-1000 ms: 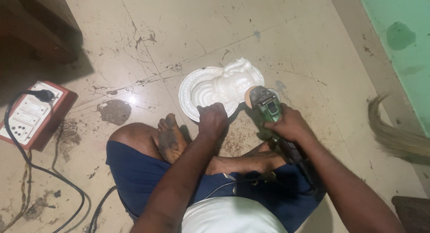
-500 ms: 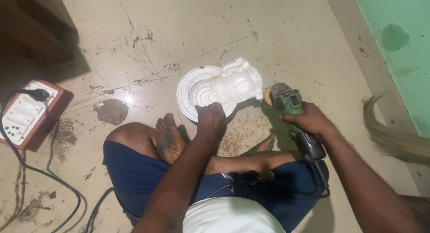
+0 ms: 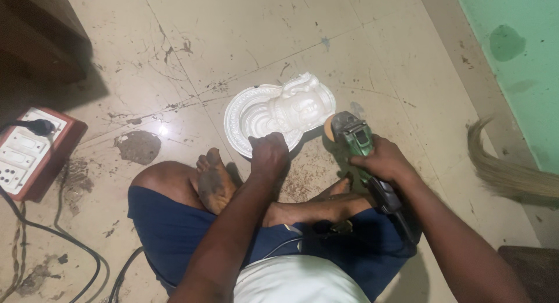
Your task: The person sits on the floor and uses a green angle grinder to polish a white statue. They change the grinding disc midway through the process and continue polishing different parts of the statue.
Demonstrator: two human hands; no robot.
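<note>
Now — left hand point(image 3: 269, 154) still grips white plaster cast point(image 3: 279, 113); right hand point(image 3: 381, 160) clasps green grinder point(image 3: 355, 137), nearer cast.

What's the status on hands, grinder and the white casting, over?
Left hand gripping near rim of white relief casting on the floor. Right hand clamped on green angle grinder, disc beside the casting's right edge. Switchboard and broom well off to the sides.

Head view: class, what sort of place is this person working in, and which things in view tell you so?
Probably an informal home or small craft workshop. The person sits on a stained tiled floor, left hand steadying a white moulded ornament, right hand gripping a green angle grinder, extension board nearby.
</note>
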